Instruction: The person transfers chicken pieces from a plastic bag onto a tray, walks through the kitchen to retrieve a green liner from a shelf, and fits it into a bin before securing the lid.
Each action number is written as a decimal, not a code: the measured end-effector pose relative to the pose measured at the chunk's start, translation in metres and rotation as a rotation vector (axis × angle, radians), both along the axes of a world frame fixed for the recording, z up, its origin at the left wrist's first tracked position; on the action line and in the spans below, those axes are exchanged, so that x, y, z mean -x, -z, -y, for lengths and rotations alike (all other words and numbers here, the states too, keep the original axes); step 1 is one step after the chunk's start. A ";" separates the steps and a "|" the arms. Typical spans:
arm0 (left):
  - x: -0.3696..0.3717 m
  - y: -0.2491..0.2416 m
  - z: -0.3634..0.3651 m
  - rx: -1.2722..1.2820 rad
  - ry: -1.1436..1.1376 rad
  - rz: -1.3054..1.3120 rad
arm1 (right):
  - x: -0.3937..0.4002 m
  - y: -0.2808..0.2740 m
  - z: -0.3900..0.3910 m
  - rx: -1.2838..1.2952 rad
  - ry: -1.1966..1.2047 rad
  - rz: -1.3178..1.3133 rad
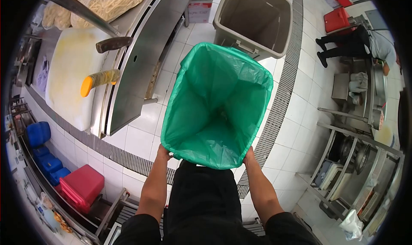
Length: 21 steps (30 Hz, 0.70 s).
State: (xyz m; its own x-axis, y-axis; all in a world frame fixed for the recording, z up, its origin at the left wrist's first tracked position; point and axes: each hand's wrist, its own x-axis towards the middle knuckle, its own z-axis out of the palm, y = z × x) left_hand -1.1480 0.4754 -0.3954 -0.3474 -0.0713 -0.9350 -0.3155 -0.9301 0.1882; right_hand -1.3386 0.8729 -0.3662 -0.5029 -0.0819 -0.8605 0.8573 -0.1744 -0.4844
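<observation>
A green plastic bin liner point(218, 105) is spread wide in front of me, its mouth facing up and squared off as over a bin. Whatever holds it in that shape is covered by the plastic. My left hand point(164, 154) grips its near left corner, and my right hand point(248, 155) grips the near right corner. Fingers of both hands are partly hidden under the folded edge. Just beyond the liner's far edge stands a grey-beige bin point(254, 21), unlined, with a handle on its near side.
On the left, a steel table point(139, 69) carries a cutting board point(71, 79), two knife handles point(113, 44) and bagged noodles point(109, 6). Red box point(83, 185) lower left. Drain grating point(281, 103) crosses the tiled floor. Another person point(369, 45) works at right, beyond a metal rack point(339, 163).
</observation>
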 end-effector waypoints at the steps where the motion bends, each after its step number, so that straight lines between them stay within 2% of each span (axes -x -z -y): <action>1: -0.003 -0.008 0.003 0.024 0.024 0.152 | 0.004 -0.005 0.004 -0.068 0.037 0.022; 3: -0.015 -0.035 0.016 0.204 -0.234 0.129 | 0.024 -0.031 -0.007 -0.483 0.052 0.150; 4: -0.023 -0.044 0.022 0.326 -0.282 0.255 | 0.032 -0.030 -0.028 -0.552 -0.043 0.060; 5: -0.042 -0.035 0.032 0.413 -0.289 0.360 | 0.038 0.001 -0.054 -0.793 -0.147 -0.180; 6: -0.040 -0.047 0.034 0.499 -0.264 0.375 | 0.058 -0.028 -0.041 -0.833 -0.092 -0.384; 7: -0.035 -0.067 0.037 0.585 -0.238 0.390 | 0.080 -0.033 -0.042 -0.754 -0.024 -0.506; 8: -0.016 -0.092 0.032 0.668 -0.173 0.322 | 0.105 -0.055 -0.038 -0.633 -0.068 -0.426; 10: 0.039 -0.138 0.003 0.856 0.004 0.226 | 0.150 -0.093 0.004 -0.547 0.019 -0.552; 11: 0.048 -0.129 -0.006 0.956 0.066 0.112 | 0.173 -0.088 0.016 -0.577 -0.022 -0.626; 13: 0.090 -0.130 -0.032 1.186 0.204 0.181 | 0.210 -0.101 0.055 -0.646 -0.135 -0.738; 15: 0.096 -0.128 -0.025 1.164 0.246 0.197 | 0.227 -0.083 0.078 -0.610 -0.170 -0.763; 17: 0.095 -0.122 -0.018 1.136 0.280 0.214 | 0.231 -0.095 0.096 -0.539 -0.402 -0.733; 19: 0.095 -0.116 -0.001 1.252 0.239 0.136 | 0.228 -0.100 0.114 -0.619 -0.352 -0.821; 21: 0.095 -0.122 0.009 1.224 0.260 0.178 | 0.221 -0.107 0.121 -0.618 -0.397 -0.812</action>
State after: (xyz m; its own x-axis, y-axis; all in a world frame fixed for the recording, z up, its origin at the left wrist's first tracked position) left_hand -1.2429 0.4659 -0.2737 -0.3572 -0.8695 -0.3410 -0.5721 -0.0849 0.8158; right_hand -1.5593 0.7521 -0.2595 -0.9720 -0.0317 -0.2328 0.1844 0.5113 -0.8394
